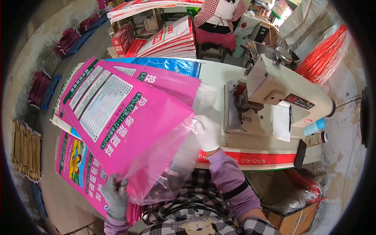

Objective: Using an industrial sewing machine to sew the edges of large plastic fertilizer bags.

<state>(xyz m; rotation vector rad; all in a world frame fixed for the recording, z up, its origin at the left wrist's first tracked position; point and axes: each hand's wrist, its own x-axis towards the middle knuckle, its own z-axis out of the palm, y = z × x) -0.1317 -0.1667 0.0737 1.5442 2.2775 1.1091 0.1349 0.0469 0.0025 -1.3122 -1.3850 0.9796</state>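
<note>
A pink printed sack (156,103) lies slanted across the table in front of me, with a clear plastic liner (172,160) sticking out of its near end. My right hand (206,133), in a white glove, pinches the sack's right corner where the liner comes out. At the near left corner my left hand (114,196), in a grey glove, has its fingers closed on the sack's edge. More pink sacks lie stacked beneath and behind it. Another pink sack with a colourful picture (78,160) hangs over the table's near left side.
A beige sewing machine (282,86) stands on the table to my right, beside a blue cylinder (314,126). Red strands in clear plastic (325,55) hang behind it. A stack of white and red sacks (168,41) and a seated person (219,19) are beyond the table.
</note>
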